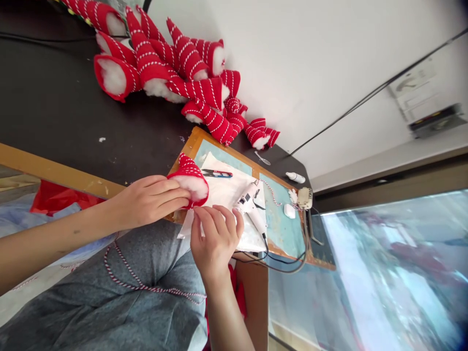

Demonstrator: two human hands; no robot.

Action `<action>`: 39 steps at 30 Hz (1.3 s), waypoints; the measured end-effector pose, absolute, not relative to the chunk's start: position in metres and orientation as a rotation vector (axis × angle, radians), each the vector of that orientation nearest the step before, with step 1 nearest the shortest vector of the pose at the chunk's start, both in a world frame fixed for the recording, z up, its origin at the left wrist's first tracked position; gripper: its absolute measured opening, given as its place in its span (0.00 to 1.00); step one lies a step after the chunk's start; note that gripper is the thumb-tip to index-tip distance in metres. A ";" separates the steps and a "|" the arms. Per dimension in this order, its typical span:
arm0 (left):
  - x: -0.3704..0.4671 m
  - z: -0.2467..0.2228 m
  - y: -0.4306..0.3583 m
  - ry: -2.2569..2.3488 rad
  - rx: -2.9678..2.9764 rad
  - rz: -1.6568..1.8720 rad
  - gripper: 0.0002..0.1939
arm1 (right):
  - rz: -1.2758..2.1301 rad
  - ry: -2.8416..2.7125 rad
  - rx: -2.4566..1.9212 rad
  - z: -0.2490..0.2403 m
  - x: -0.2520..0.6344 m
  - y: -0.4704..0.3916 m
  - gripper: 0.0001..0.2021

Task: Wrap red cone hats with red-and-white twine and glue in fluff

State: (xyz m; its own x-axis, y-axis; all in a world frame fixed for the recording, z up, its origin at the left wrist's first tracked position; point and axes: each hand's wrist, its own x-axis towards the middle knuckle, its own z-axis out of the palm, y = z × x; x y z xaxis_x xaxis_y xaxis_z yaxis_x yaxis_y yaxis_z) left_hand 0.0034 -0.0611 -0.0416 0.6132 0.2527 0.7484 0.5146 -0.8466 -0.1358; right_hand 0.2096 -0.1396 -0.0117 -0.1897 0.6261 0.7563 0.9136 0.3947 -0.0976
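Note:
My left hand (153, 201) is closed around a small red felt cone (188, 167) with white stuffing in its wide mouth. Red-and-white twisted cord winds around the cone. At the lower rim of the mouth, my right hand (216, 234) has its fingers curled in a pinch; what sits between the fingertips is hidden. Loose twisted cord (146, 286) lies across my lap. Just beyond the cone are thread snips (218, 173) on a white sheet (215, 195). A white glue gun (252, 207) rests to the right of my right hand.
Several stuffed red cones (153, 58) are heaped along the wall. A wood-framed board (281, 229) lies under the white sheet. On the right are a white bottle (295, 177), a white case (289, 211) and a power plug (304, 199). Black cables hang off the table edge.

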 end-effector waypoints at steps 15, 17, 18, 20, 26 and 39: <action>0.000 -0.049 -0.061 -0.678 -2.651 -1.195 0.17 | -0.342 -1.999 -1.414 -0.015 0.208 -0.140 0.11; 0.000 -0.048 -0.061 -0.684 -2.666 -1.204 0.18 | -0.308 -2.002 -1.412 -0.014 0.209 -0.141 0.13; 0.000 -0.048 -0.061 -0.678 -2.659 -1.200 0.17 | -0.296 -1.992 -1.415 -0.014 0.210 -0.141 0.14; 0.000 -0.047 -0.061 -0.651 -2.627 -1.170 0.16 | -0.274 -1.969 -1.427 -0.013 0.211 -0.142 0.14; 0.001 -0.046 -0.060 -0.617 -2.547 -1.141 0.14 | -0.251 -1.993 -1.449 -0.012 0.211 -0.141 0.12; -0.001 -0.055 -0.059 -0.751 -2.693 -1.147 0.21 | -0.270 -1.999 -1.421 -0.007 0.210 -0.140 0.13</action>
State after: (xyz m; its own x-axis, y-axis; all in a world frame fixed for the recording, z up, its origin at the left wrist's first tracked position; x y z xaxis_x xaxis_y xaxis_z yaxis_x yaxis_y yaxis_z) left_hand -0.0007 -0.0585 -0.0551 0.5901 0.3958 0.7036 0.4865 -0.8699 0.0813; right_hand 0.2095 -0.1395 -0.0073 -0.1904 0.7628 0.6180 0.8995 0.3877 -0.2015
